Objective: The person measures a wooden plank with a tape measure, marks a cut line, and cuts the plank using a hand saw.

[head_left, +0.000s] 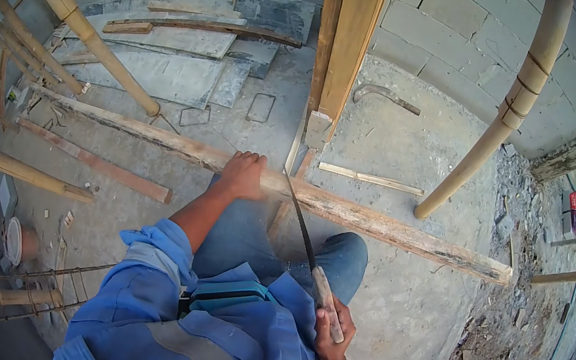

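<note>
A long rough wooden beam (373, 220) lies across in front of my knees. On top of it, left of the middle, rests my left hand (244, 175), its fingers bent over the wood. My right hand (334, 332) is wrapped round the pale handle of a saw (306, 241), low and to the right of my lap. The dark, narrow blade slants up and left, and its tip reaches the beam just right of my left hand.
Bamboo poles (491, 143) slant on both sides, and a wooden post (347, 52) stands ahead. Grey boards (160, 73) lie back left, with a reddish plank (98, 162) nearer. A curved tool (387, 96) and rubble (500, 333) are on the right.
</note>
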Available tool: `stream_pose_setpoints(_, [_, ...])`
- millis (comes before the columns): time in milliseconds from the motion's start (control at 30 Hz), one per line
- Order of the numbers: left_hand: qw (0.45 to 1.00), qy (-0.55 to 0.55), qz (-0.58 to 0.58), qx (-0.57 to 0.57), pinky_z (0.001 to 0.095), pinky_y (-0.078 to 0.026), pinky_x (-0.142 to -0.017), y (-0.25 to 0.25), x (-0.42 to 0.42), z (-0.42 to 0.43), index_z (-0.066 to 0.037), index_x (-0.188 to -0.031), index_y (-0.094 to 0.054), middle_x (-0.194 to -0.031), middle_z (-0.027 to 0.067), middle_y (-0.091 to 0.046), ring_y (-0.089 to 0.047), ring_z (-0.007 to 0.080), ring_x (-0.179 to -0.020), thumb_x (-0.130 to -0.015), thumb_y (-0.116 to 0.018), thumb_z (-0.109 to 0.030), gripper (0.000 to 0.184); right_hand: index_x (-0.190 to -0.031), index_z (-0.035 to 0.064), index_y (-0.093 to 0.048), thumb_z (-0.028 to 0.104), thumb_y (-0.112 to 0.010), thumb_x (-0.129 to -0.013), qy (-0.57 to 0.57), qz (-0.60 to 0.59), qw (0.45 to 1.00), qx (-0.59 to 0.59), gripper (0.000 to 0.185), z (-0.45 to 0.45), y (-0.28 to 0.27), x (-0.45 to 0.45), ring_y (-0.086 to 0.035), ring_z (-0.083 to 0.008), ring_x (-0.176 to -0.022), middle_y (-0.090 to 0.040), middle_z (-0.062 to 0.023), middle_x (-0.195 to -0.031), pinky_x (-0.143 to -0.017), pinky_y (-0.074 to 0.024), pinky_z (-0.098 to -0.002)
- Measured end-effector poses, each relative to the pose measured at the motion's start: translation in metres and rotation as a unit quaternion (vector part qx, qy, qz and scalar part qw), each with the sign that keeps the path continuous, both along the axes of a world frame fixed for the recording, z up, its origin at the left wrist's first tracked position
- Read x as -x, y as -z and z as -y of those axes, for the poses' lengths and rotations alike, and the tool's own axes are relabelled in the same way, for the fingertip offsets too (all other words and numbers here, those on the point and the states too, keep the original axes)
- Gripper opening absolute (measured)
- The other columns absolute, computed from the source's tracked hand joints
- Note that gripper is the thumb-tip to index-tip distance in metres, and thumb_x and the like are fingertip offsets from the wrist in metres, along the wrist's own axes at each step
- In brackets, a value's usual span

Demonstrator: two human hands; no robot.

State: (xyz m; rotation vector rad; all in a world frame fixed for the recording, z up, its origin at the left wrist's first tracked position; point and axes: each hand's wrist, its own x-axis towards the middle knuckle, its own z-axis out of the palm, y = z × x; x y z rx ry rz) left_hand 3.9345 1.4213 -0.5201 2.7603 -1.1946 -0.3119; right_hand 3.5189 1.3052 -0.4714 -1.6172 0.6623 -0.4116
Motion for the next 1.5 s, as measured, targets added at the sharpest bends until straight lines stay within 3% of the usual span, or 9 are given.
stream_pose_setpoints(233, [1.0,-0.008,0.005,-0.016,0.0439,-0.045,-0.106,0.014,-0.006,0.008,-0.004,-0.113,-0.063,-0.116,0.0179,-0.068,-0.062,0.0337,-0.118,-0.064,-0.082,-0.037,0.063,-0.128,-0.0002,-0.068,0.028,-0.073,-0.099,-0.003,0.033,0.999,-0.001,0.041,0.02,0.033,-0.172,-0.069,-0.016,-0.093,-0.076,-0.015,-0.101,-0.084,-0.0546,-0.0322])
stream_pose_setpoints(400, [1.0,0.013,-0.007,-0.019,0.0438,-0.045,-0.106,-0.005,-0.014,0.014,-0.003,-0.116,-0.063,-0.119,0.0188,-0.068,-0.062,0.0341,-0.119,-0.063,-0.083,-0.041,0.068,-0.129,-0.0044,-0.067,0.029,-0.069,-0.102,0.01,0.045,0.999,0.025,0.043,0.004,0.009,-0.061,-0.058,-0.0068,-0.069,-0.071,-0.0054,-0.087,-0.063,-0.0497,-0.0252])
stream_pose_setpoints(467, [1.0,0.004,-0.018,-0.024,0.0437,-0.045,-0.107,0.0,-0.006,0.006,-0.003,-0.116,-0.063,-0.12,0.019,-0.068,-0.062,0.0342,-0.12,-0.062,-0.083,-0.042,0.069,-0.131,-0.0025,-0.066,0.025,-0.071,-0.1,0.019,-0.029,0.992,-0.124,0.041,0.007,-0.004,0.009,-0.069,-0.0157,-0.093,-0.076,-0.0107,-0.103,-0.085,-0.0554,-0.0329])
stream_pose_setpoints(700, [1.0,-0.015,0.008,-0.011,0.0442,-0.045,-0.106,-0.013,0.003,-0.005,-0.003,-0.116,-0.064,-0.119,0.0194,-0.068,-0.062,0.0348,-0.119,-0.063,-0.084,-0.042,0.069,-0.13,-0.0031,-0.067,0.028,-0.072,-0.101,0.006,0.096,0.995,0.004,0.043,0.003,0.028,-0.196,-0.059,-0.0091,-0.083,-0.07,-0.003,-0.094,-0.075,-0.0504,-0.0272])
stream_pose_setpoints(933, [1.0,0.007,-0.012,-0.018,0.0453,-0.047,-0.103,-0.013,-0.004,-0.004,-0.003,-0.114,-0.065,-0.115,0.0194,-0.069,-0.063,0.0355,-0.116,-0.063,-0.083,-0.044,0.068,-0.128,-0.0033,-0.068,0.027,-0.072,-0.1,0.011,0.064,0.998,0.014,0.041,-0.008,0.005,-0.006,-0.069,-0.0156,-0.094,-0.076,-0.0148,-0.106,-0.087,-0.055,-0.0326])
stream_pose_setpoints(1233, [0.998,0.016,-0.045,-0.049,0.0459,-0.048,-0.103,-0.006,0.007,-0.002,-0.002,-0.115,-0.065,-0.116,0.0215,-0.071,-0.065,0.037,-0.116,-0.064,-0.082,-0.044,0.068,-0.128,-0.0029,-0.068,0.029,-0.069,-0.103,0.044,0.079,0.996,-0.003,0.041,0.0,0.046,-0.144,-0.056,-0.0057,-0.069,-0.067,-0.0007,-0.084,-0.061,-0.0452,-0.0234])
stream_pose_setpoints(1300, [0.998,0.015,-0.052,-0.043,0.0457,-0.048,-0.103,-0.013,-0.01,0.007,-0.002,-0.115,-0.066,-0.116,0.0221,-0.071,-0.065,0.0373,-0.116,-0.063,-0.082,-0.043,0.069,-0.131,-0.0042,-0.066,0.029,-0.07,-0.101,0.028,0.041,0.998,-0.028,0.044,-0.007,0.017,-0.073,-0.068,-0.0161,-0.099,-0.076,-0.0146,-0.111,-0.09,-0.0533,-0.0316])
stream_pose_setpoints(1433, [0.998,0.01,-0.046,-0.048,0.0435,-0.048,-0.106,-0.006,-0.013,0.002,0.0,-0.118,-0.065,-0.119,0.0212,-0.071,-0.066,0.0374,-0.116,-0.06,-0.085,-0.045,0.076,-0.131,-0.0047,-0.066,0.028,-0.07,-0.102,0.011,0.052,0.997,-0.053,0.044,-0.005,0.018,-0.029,-0.068,-0.0162,-0.104,-0.075,-0.0141,-0.114,-0.094,-0.0526,-0.032])
stream_pose_setpoints(1500, [0.998,0.005,-0.036,-0.054,0.0438,-0.049,-0.105,-0.001,-0.011,0.01,-0.001,-0.117,-0.066,-0.119,0.0213,-0.071,-0.066,0.0373,-0.115,-0.06,-0.084,-0.045,0.074,-0.131,-0.0031,-0.067,0.03,-0.071,-0.101,0.038,0.1,0.994,-0.011,0.045,0.002,0.04,-0.106,-0.061,-0.0106,-0.085,-0.071,-0.0071,-0.099,-0.076,-0.0484,-0.0274])
